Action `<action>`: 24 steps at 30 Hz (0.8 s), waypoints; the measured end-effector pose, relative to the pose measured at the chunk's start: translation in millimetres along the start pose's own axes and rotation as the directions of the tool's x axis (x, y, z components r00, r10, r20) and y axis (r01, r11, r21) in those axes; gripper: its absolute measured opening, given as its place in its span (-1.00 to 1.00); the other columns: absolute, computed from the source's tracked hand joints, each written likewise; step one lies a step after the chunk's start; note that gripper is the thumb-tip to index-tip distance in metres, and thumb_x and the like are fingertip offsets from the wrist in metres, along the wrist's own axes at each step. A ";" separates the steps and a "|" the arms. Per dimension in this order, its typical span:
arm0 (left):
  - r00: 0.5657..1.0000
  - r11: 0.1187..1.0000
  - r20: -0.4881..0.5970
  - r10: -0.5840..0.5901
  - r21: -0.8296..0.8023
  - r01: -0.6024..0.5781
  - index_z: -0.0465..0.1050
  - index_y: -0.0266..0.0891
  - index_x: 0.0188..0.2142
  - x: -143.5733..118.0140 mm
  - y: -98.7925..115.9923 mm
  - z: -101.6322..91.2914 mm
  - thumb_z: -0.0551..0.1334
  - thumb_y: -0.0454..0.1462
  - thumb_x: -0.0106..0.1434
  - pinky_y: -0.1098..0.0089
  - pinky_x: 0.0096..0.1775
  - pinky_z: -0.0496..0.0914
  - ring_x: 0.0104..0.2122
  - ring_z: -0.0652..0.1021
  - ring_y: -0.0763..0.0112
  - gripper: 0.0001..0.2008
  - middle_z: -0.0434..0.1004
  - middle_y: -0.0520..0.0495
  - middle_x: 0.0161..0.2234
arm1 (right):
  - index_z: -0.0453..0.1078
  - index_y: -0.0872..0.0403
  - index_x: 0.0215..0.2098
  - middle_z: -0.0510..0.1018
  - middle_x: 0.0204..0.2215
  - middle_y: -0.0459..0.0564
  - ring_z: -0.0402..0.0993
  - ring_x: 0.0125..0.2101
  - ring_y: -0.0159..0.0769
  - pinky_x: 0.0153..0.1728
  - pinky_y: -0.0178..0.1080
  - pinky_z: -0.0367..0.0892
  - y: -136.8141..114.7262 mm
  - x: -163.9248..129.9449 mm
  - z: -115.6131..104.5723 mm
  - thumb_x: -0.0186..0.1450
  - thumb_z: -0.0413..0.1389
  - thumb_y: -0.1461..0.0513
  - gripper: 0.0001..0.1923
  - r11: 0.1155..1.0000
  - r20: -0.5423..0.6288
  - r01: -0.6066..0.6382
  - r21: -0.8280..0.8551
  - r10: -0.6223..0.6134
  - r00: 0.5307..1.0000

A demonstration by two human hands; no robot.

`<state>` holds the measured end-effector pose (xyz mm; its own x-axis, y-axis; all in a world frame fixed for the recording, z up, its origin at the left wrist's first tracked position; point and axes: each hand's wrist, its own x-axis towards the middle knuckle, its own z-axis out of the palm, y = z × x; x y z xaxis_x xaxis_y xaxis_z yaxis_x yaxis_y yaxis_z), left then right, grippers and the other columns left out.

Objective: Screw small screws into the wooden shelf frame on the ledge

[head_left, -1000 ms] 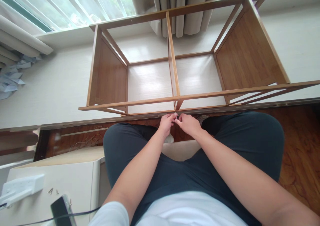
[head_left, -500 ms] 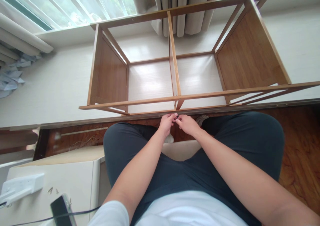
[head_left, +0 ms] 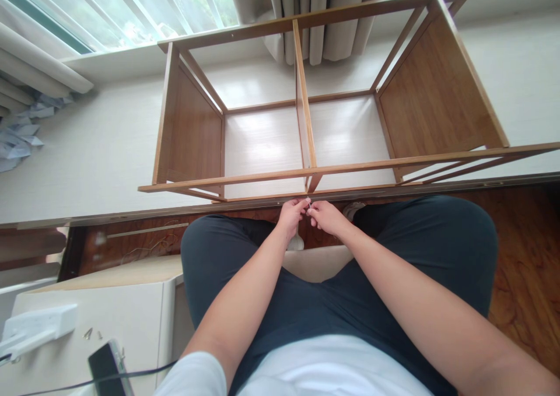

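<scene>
Between my knees, just in front of a wooden frame (head_left: 245,178), my hands meet with their fingertips pinched together. My left hand (head_left: 292,215) and my right hand (head_left: 327,216) both grip a small, thin, light-coloured piece (head_left: 310,204), perhaps a screw; the fingers hide most of it. The brown frame lies on a pale ledge, with a panel at each end and a divider (head_left: 305,101) in the middle. My fingers are just below the near end of that divider, apart from the wood.
At lower left a white cabinet top (head_left: 140,308) bears a phone (head_left: 107,365), several small screws (head_left: 88,333), a white device (head_left: 41,326) and a black cable (head_left: 144,372). Crumpled paper (head_left: 20,136) lies on the ledge at far left. Curtains (head_left: 321,20) hang behind the frame.
My right-hand fingers have shifted very slightly around the small piece. The frame and everything else are unchanged.
</scene>
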<state>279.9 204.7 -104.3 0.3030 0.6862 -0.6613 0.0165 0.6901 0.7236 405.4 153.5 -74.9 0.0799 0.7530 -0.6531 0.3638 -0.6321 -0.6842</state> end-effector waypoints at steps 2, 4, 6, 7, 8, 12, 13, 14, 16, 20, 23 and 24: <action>1.000 1.000 0.004 -0.004 -0.003 0.004 0.53 -0.29 -0.46 -0.3 1.0 -0.2 0.50 -0.07 -0.12 0.45 -0.50 0.04 -0.51 0.34 0.53 -0.63 0.49 -0.04 -0.48 | 0.37 0.11 -0.41 0.51 -0.62 -0.13 0.28 -0.69 -0.49 -0.56 -0.37 0.13 -0.6 0.3 1.0 0.39 -0.02 0.32 -0.77 0.998 0.013 -0.020 0.063 0.019 1.000; 1.000 1.000 0.009 -0.004 -0.006 0.004 0.54 -0.29 -0.46 0.0 1.5 -1.0 0.50 -0.07 -0.12 0.44 -0.50 0.05 -0.51 0.34 0.53 -0.64 0.49 -0.04 -0.49 | 0.35 0.10 -0.40 0.49 -0.64 -0.15 0.26 -0.72 -0.50 -0.62 -0.39 0.11 -3.0 -0.5 1.5 0.41 -0.03 0.34 -0.77 0.988 0.038 -0.057 0.147 0.052 0.998; 1.000 1.000 0.013 -0.002 -0.004 0.002 0.54 -0.30 -0.47 1.0 1.6 -2.3 0.50 -0.07 -0.11 0.44 -0.50 0.06 -0.51 0.34 0.53 -0.64 0.49 -0.05 -0.48 | 0.34 0.10 -0.38 0.47 -0.66 -0.16 0.24 -0.74 -0.50 -0.67 -0.40 0.08 -6.1 -2.1 1.3 0.43 -0.06 0.35 -0.76 0.968 0.066 -0.102 0.231 0.089 0.994; 1.000 1.000 0.012 -0.003 -0.001 0.003 0.55 -0.30 -0.47 1.5 1.8 -3.1 0.50 -0.07 -0.10 0.44 -0.50 0.06 -0.51 0.34 0.52 -0.64 0.49 -0.05 -0.48 | 0.34 0.10 -0.37 0.46 -0.66 -0.17 0.24 -0.74 -0.51 -0.69 -0.41 0.06 -7.6 -2.8 1.1 0.44 -0.07 0.35 -0.75 0.956 0.079 -0.125 0.266 0.107 0.991; 1.000 1.000 0.010 -0.004 0.000 0.004 0.55 -0.30 -0.47 1.9 2.1 -3.9 0.49 -0.07 -0.10 0.45 -0.50 0.07 -0.50 0.35 0.52 -0.65 0.50 -0.06 -0.47 | 0.34 0.10 -0.36 0.45 -0.67 -0.17 0.23 -0.75 -0.51 -0.70 -0.42 0.05 -8.7 -3.3 0.7 0.45 -0.09 0.35 -0.74 0.945 0.091 -0.147 0.293 0.125 0.988; 0.999 1.000 0.030 -0.018 0.008 0.017 0.63 -0.29 -0.40 1.5 5.5 -5.8 0.47 -0.09 -0.08 0.45 -0.50 0.05 -0.49 0.36 0.51 -0.67 0.54 -0.10 -0.42 | 0.34 0.10 -0.34 0.45 -0.68 -0.17 0.24 -0.76 -0.51 -0.72 -0.44 0.05 -9.0 -3.1 -0.1 0.47 -0.11 0.35 -0.74 0.913 0.123 -0.199 0.355 0.165 0.979; 0.999 1.000 0.046 -0.020 0.012 0.020 0.64 -0.29 -0.37 0.9 6.7 -5.8 0.46 -0.08 -0.07 0.45 -0.50 0.04 -0.49 0.36 0.51 -0.66 0.54 -0.11 -0.42 | 0.34 0.10 -0.34 0.45 -0.68 -0.16 0.24 -0.76 -0.51 -0.72 -0.44 0.06 -8.3 -2.7 0.0 0.47 -0.10 0.34 -0.74 0.910 0.124 -0.201 0.362 0.167 0.978; 0.998 1.000 0.064 -0.022 0.016 0.021 0.66 -0.29 -0.35 0.2 7.8 -5.6 0.46 -0.08 -0.07 0.45 -0.50 0.04 -0.49 0.36 0.51 -0.65 0.54 -0.11 -0.43 | 0.33 0.10 -0.34 0.46 -0.68 -0.16 0.24 -0.76 -0.50 -0.72 -0.44 0.06 -7.6 -2.2 0.1 0.47 -0.10 0.34 -0.74 0.908 0.123 -0.203 0.367 0.168 0.978; 0.996 1.000 0.090 -0.026 0.020 0.024 0.67 -0.29 -0.33 -1.0 9.3 -5.1 0.45 -0.08 -0.05 0.44 -0.49 0.04 -0.50 0.36 0.51 -0.65 0.53 -0.09 -0.46 | 0.33 0.10 -0.34 0.46 -0.67 -0.15 0.24 -0.76 -0.50 -0.72 -0.44 0.06 -6.7 -1.6 0.5 0.47 -0.09 0.33 -0.75 0.907 0.119 -0.201 0.370 0.168 0.979; 0.995 0.999 0.097 -0.030 0.020 0.028 0.67 -0.28 -0.33 -0.9 8.6 -4.4 0.47 -0.09 -0.06 0.45 -0.47 0.06 -0.51 0.36 0.52 -0.66 0.52 -0.07 -0.49 | 0.33 0.10 -0.34 0.45 -0.68 -0.16 0.24 -0.76 -0.51 -0.72 -0.44 0.06 -9.1 -3.0 0.3 0.48 -0.10 0.34 -0.74 0.913 0.113 -0.202 0.355 0.173 0.978; 0.995 0.999 0.092 -0.032 0.013 0.031 0.67 -0.28 -0.35 0.5 6.9 -4.5 0.47 -0.09 -0.06 0.45 -0.48 0.07 -0.50 0.37 0.51 -0.66 0.53 -0.08 -0.48 | 0.32 0.10 -0.35 0.44 -0.68 -0.17 0.22 -0.76 -0.52 -0.73 -0.44 0.05 -13.4 -5.4 -1.0 0.49 -0.12 0.30 -0.72 0.923 0.100 -0.202 0.329 0.178 0.979; 0.995 0.999 0.090 -0.031 0.010 0.030 0.66 -0.28 -0.35 0.9 6.6 -4.6 0.48 -0.09 -0.06 0.45 -0.48 0.07 -0.50 0.37 0.51 -0.66 0.54 -0.09 -0.48 | 0.32 0.10 -0.36 0.44 -0.68 -0.17 0.22 -0.76 -0.52 -0.73 -0.44 0.05 -14.6 -6.0 -1.4 0.50 -0.11 0.29 -0.71 0.928 0.092 -0.196 0.316 0.176 0.980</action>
<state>275.9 210.9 -101.1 0.3872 0.6407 -0.6629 0.0354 0.7082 0.7051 400.9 158.5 -60.5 0.0570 0.6099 -0.7904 0.0288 -0.7924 -0.6094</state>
